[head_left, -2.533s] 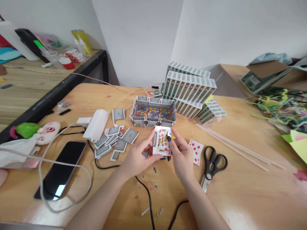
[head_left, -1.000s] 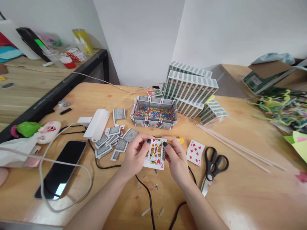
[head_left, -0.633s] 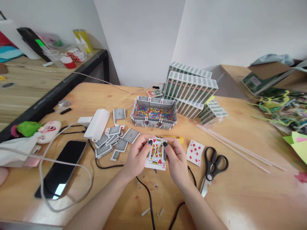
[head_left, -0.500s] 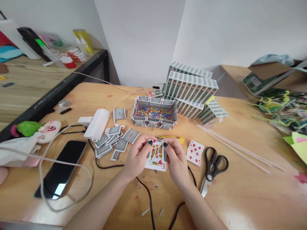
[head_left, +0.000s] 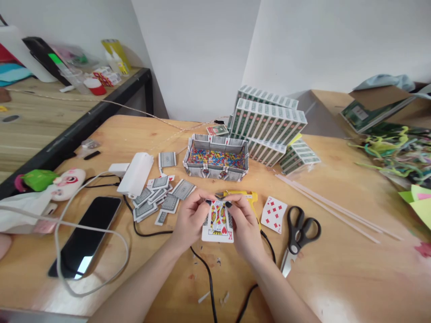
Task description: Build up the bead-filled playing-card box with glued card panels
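Observation:
A king of hearts playing card [head_left: 218,224] is held face up between both hands, its side edges folded so that patterned grey back shows. My left hand [head_left: 193,220] pinches its upper left part, thumb on top. On the upper right, my right hand [head_left: 245,224] grips it the same way. Just behind the fingers lies a yellow hot glue gun [head_left: 251,197], partly covered by my right hand. A seven of diamonds [head_left: 274,214] rests to the right of that hand. Beyond stands an open box made of playing cards [head_left: 217,172], with colourful bits across its bottom.
Black-handled scissors [head_left: 298,235] and glue sticks [head_left: 333,211] lie on the right. Loose cards [head_left: 156,197], a white holder [head_left: 136,175] and a phone [head_left: 85,237] are on the left. Stacked card packs [head_left: 269,119] stand behind. Black cable [head_left: 207,273] crosses the front.
Both hands have lowered the card towards me and moved their thumbs to its upper sides. In the last half second the fingertips come closer together at its top, and more glue gun shows.

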{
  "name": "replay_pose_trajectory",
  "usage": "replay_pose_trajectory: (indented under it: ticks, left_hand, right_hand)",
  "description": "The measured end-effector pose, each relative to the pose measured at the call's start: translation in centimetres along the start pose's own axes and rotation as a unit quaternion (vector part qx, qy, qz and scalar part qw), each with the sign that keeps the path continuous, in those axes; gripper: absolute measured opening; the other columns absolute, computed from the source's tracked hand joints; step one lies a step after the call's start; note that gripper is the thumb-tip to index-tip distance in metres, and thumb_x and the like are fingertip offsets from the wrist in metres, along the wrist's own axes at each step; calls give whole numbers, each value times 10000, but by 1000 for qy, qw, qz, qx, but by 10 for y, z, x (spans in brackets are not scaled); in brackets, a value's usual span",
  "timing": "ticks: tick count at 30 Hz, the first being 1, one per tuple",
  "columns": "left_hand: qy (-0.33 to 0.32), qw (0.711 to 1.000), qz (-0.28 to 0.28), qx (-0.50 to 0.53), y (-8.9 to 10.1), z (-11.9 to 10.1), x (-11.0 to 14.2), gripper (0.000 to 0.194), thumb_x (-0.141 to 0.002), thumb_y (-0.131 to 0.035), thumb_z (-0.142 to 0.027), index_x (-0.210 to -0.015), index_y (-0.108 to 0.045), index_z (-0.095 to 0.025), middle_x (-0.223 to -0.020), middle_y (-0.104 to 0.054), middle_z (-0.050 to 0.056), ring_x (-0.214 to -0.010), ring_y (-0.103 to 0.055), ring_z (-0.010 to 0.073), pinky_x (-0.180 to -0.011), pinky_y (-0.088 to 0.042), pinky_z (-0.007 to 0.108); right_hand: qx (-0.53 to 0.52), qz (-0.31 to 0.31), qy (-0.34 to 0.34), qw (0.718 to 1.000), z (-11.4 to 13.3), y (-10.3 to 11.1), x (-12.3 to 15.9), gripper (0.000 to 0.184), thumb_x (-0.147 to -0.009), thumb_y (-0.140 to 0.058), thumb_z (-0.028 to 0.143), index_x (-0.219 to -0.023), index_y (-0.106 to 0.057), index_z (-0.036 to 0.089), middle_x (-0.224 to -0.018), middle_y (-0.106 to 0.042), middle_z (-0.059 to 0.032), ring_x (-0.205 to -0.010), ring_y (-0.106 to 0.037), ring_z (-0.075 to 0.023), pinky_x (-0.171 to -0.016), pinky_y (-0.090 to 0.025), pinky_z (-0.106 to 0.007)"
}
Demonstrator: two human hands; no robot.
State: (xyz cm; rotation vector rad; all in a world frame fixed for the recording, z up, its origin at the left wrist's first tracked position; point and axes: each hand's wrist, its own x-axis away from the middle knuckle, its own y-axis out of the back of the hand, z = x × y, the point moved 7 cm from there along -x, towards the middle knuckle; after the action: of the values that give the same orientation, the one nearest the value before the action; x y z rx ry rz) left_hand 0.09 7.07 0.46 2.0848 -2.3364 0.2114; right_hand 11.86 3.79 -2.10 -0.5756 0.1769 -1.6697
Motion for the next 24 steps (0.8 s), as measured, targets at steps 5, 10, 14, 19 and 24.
replay_pose_trajectory:
  ticks: [5,10,14,19,24]
  left_hand:
    - [-33,999,-15,-19,3,-6,-1,76,-638,-485,-194,-600,-551,-185,-521,-522,-40,-430,-418,79,-407,-313,190]
    - [-50,998,0,-39,7,-8,-1,89,-638,-488,-191,-600,-568,-186,-487,-505,-46,-405,-397,71,-390,-299,183]
    - [-82,993,16,-79,10,-11,-1,104,-635,-497,-166,-597,-593,-182,-534,-552,-29,-439,-436,77,-416,-332,187]
    - [-84,993,45,-67,7,-10,-1,106,-636,-500,-166,-592,-594,-182,-524,-535,-25,-440,-425,78,-419,-325,192]
    - [-21,994,109,-5,1,-1,-3,111,-621,-524,-150,-530,-582,-173,-509,-516,-15,-435,-397,78,-416,-287,201]
  right_hand:
    - [-55,-6,-46,997,-3,-5,1,63,-723,-603,256,-764,-567,224,-593,-512,54,-481,-422,-92,-452,-331,-198]
    - [-93,38,-86,991,2,-10,0,94,-671,-591,259,-747,-580,205,-628,-569,30,-517,-495,-106,-466,-382,-201]
    - [-83,95,-135,983,-2,-15,2,227,-757,-535,424,-796,-562,202,-592,-583,22,-415,-479,-104,-360,-344,-195]
    - [-42,155,-204,966,-14,-17,5,271,-775,-601,421,-675,-529,179,-442,-477,62,-254,-385,-59,-240,-149,-157]
    - [-56,240,-244,938,-15,-20,13,253,-747,-664,399,-751,-576,162,-452,-552,47,-256,-437,-60,-229,-206,-122]
